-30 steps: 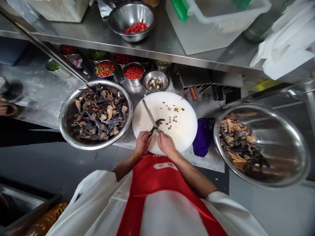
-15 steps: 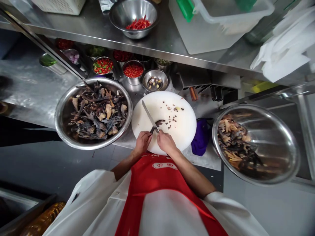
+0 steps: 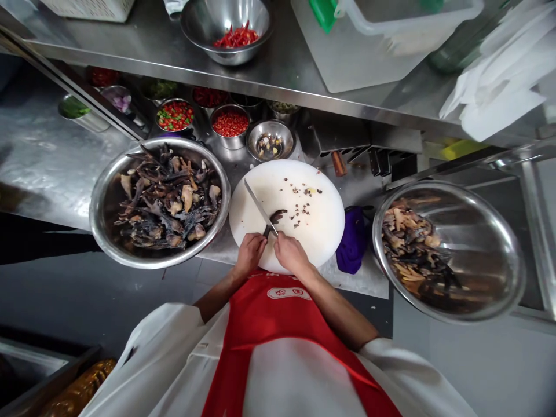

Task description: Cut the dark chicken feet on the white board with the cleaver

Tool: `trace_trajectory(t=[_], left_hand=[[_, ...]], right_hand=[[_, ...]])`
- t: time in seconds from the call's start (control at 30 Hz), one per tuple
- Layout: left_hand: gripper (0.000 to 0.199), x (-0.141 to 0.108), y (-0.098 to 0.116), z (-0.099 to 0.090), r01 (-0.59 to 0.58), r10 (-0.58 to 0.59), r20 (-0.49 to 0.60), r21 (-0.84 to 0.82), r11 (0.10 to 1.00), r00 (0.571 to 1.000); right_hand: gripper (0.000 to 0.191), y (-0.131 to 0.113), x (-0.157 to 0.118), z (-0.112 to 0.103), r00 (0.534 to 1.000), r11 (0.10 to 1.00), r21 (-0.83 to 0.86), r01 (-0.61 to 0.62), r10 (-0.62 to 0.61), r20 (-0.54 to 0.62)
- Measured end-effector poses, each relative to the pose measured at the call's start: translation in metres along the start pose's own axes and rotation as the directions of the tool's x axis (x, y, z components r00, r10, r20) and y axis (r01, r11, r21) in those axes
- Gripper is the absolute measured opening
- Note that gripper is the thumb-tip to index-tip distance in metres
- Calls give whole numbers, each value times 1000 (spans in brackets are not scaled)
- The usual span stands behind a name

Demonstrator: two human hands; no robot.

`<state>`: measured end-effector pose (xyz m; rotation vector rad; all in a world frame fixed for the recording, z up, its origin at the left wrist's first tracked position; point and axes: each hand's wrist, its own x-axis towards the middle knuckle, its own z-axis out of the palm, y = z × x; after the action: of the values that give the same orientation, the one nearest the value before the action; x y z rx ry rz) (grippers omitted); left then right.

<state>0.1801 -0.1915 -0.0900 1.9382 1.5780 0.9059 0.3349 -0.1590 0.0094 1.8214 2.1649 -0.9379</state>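
Observation:
Over the near edge of a round white cutting board (image 3: 321,231), my right hand (image 3: 291,252) is closed around a knife (image 3: 257,201), its blade slanting away to the upper left. My left hand (image 3: 251,252) pinches the near end of a dark chicken foot (image 3: 278,216). The blade crosses the foot close to my fingers; whether it cuts in cannot be made out. Small dark scraps (image 3: 303,207) are scattered on the board's right half. Left of the board, a large steel bowl (image 3: 96,220) is heaped with dark chicken feet (image 3: 163,200).
To the right, another steel bowl (image 3: 516,255) holds paler and dark pieces (image 3: 410,240). A purple cloth (image 3: 351,240) lies beside the board. Behind it stand a small steel bowl (image 3: 286,145) of scraps and tubs of chopped chillies (image 3: 230,123). A steel shelf (image 3: 278,87) overhangs the back; knives are racked beneath.
The view has shifted slightly, moving everything a little left in the picture. Both hands, the knife and the chicken foot keep nearly the same places on the board.

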Motion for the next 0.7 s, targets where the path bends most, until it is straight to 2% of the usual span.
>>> trace_trajectory(t=[0.1,0.2,0.3,0.37,0.43,0.53,0.57,0.7], left_hand=[[17,0,0,1,-5,5,-2,-4,1000,1000],[18,1,-2,2,-5,5,0,-8,1000,1000],[18,1,-2,1,4,-4,12,-3,1000,1000],[17,1,-2,0,14,-14,16,-1,1000,1000],[17,1,-1,0,15,-15,20,-4,1000,1000],[16,1,1,1,11,-11,32,-4,1000,999],[16,1,1,1,11,-11,36,1,1000,999],[14,4,3,2,-9,8,52,31,999,999]], right_hand=[[23,0,5,1,1000,1000,-17,-10,10,18],[25,1,0,-10,1000,999,32,16,-16,-17],[33,0,-9,-20,984,990,107,89,-70,-166],[36,0,-10,-20,965,985,129,114,-79,-250],[35,0,-8,-13,980,991,107,84,-63,-188],[29,1,0,2,1000,999,33,16,-16,0],[28,2,3,6,1000,1000,18,4,-4,24],[28,1,9,12,1000,1000,13,-1,1,0]])
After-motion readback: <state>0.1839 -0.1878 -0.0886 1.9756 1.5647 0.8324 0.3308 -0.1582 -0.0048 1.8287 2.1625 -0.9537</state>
